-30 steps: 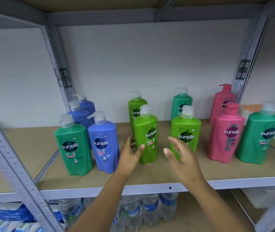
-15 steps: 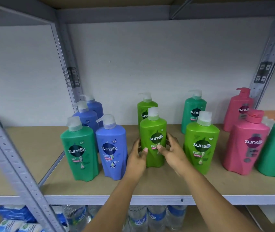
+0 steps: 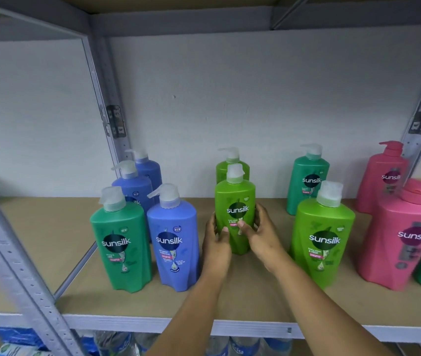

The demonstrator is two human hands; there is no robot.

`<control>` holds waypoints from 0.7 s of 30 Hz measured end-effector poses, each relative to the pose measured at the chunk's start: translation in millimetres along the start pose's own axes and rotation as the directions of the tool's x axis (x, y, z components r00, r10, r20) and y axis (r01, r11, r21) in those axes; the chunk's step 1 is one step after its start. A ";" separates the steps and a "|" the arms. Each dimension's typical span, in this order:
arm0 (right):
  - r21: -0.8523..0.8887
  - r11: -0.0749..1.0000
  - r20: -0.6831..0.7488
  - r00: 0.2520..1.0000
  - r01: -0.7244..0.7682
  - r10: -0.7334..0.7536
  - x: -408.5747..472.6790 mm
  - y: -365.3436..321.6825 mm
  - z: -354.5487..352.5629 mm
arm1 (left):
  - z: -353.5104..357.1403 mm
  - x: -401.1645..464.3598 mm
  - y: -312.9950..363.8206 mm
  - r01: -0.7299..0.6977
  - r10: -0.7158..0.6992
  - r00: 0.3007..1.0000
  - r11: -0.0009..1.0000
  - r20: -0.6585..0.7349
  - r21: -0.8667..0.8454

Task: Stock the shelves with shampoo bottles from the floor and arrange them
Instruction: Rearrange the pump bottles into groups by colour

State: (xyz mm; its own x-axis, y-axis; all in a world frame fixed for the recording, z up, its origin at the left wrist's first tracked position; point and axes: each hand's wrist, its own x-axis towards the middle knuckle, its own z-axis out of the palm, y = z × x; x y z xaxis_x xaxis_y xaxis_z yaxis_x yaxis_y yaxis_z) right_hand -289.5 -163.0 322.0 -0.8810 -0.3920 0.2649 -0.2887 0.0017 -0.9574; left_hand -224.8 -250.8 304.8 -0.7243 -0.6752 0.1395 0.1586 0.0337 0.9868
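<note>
Both hands are now closing on the lime-green bottle [image 3: 235, 206] — a second ago they were hovering apart in front of it. The left hand [image 3: 216, 240] and right hand [image 3: 262, 233] are wrapping their fingers [image 3: 257, 214] round its lower body as it stands upright mid-shelf [image 3: 250, 301], just ahead of its twin [image 3: 232, 164] — likely being squared into its column.

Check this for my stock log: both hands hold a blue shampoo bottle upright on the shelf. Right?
Not quite. The head view shows the left hand and right hand holding a light green bottle, not a blue one. It does stand upright on the shelf.
</note>
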 end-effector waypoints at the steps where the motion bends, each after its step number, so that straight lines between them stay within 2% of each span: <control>1: -0.004 1.000 -0.003 1.000 0.000 0.000 3.2 1.2 1.3 | 1.9 2.0 0.3 -0.001 0.001 1.000 1.000 -0.005 -0.003; 10: -0.070 0.997 -0.074 0.997 0.029 -0.034 18.8 3.6 12.1 | 8.3 23.7 -5.9 -0.021 0.026 0.998 0.995 -0.057 0.094; 13: -0.121 0.991 -0.114 0.991 0.056 -0.070 20.9 -0.8 15.8 | 9.1 29.7 -7.6 -0.002 0.007 0.999 0.996 -0.051 0.091; 21: -0.172 0.983 -0.099 0.992 0.057 -0.074 32.5 7.3 18.7 | 8.9 36.2 -1.0 -0.002 0.005 0.999 0.998 -0.052 0.057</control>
State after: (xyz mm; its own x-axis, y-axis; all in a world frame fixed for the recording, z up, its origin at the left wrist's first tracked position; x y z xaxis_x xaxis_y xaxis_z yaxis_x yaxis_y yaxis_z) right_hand -313.2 -192.9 321.4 -0.8899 -0.2979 0.3455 -0.3983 0.1379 -0.9068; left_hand -257.2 -268.7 309.6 -0.6877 -0.7124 0.1397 0.1217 0.0767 0.9896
